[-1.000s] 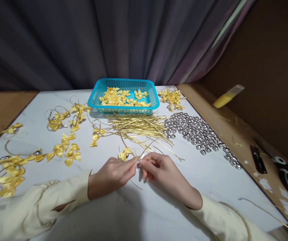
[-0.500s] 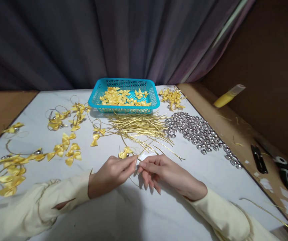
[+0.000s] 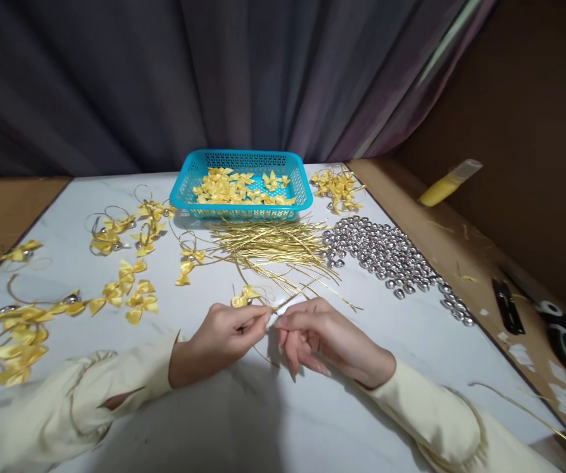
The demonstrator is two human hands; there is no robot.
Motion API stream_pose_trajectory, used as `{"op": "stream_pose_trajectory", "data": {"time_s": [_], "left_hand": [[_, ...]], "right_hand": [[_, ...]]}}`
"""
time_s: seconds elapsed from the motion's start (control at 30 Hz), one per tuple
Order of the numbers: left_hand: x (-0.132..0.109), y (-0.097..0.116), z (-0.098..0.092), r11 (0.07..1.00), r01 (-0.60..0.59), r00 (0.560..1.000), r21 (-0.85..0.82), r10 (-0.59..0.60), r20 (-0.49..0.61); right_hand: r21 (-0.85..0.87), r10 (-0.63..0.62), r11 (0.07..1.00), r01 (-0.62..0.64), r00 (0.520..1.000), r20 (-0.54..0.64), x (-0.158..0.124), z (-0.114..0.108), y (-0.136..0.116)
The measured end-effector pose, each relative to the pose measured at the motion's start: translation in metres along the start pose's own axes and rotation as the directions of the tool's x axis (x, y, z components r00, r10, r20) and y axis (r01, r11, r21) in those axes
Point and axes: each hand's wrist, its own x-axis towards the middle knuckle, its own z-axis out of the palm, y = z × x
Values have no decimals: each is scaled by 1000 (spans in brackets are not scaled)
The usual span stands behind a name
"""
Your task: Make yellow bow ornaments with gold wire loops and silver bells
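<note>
The left hand (image 3: 224, 338) angles inward, fingers curled, its grip pinching a thin gold cord (image 3: 287, 302) above the tabletop (image 3: 322, 420), near a yellow bow (image 3: 243, 297). The right hand (image 3: 325, 335) faces it, lower fingers hanging loose; whether its thumb and forefinger hold the cord, I cannot tell.

No text, label, brand, number or sign is legible to me. I can make out no lettering on the blue basket (image 3: 241, 211), on the yellow tube (image 3: 440, 190) at the right or on the black-handled scissors (image 3: 561, 341); the white paper scraps (image 3: 522, 355) beside them are too small for me to tell whether they carry print.
</note>
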Motion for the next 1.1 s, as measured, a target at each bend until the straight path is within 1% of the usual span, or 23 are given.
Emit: {"op": "stream_pose_trajectory", "data": {"time_s": [0.07,0.17,0.3,0.47,0.63,0.77,0.87,0.93,1.0,1.03,1.07,1.1], "left_hand": [[0,1,-1,1000,16,1000,-14,-16,24],[0,1,-1,1000,11,999,-13,-11,31],[-1,0,1,1000,-8,999,-4,8,34],[-3,-1,5,999,14,999,37,-16,45],[-4,0,9,999,-5,1000,48,4,7],[-3,2,6,1000,-8,1000,22,8,10],[-1,3,1,999,12,999,-35,-11,32],[0,2,-1,996,43,998,-78,-39,54],[1,1,-2,991,78,995,-107,-72,67],[1,0,-3,988,95,994,-118,-87,69],[1,0,-3,985,112,992,-128,-104,68],[2,0,-4,981,131,990,-141,-122,71]], "right_hand": [[32,-3,999,3,1000,17,2,-2,1],[89,-5,996,1,999,41,4,-4,2],[132,3,991,-6,1000,24,5,-3,5],[140,2,990,1,1000,-16,6,0,8],[143,17,990,-15,1000,-16,8,0,9],[132,11,991,-12,1000,7,8,-1,9],[112,-13,994,10,1000,21,7,-1,8],[70,-18,997,16,999,37,6,-1,6],[-26,2,1000,0,998,58,4,-1,3],[-101,16,995,-10,998,58,2,-1,1],[-199,13,980,-7,999,30,0,-1,-1],[-321,-32,947,21,999,-31,-2,-2,-3]]}}
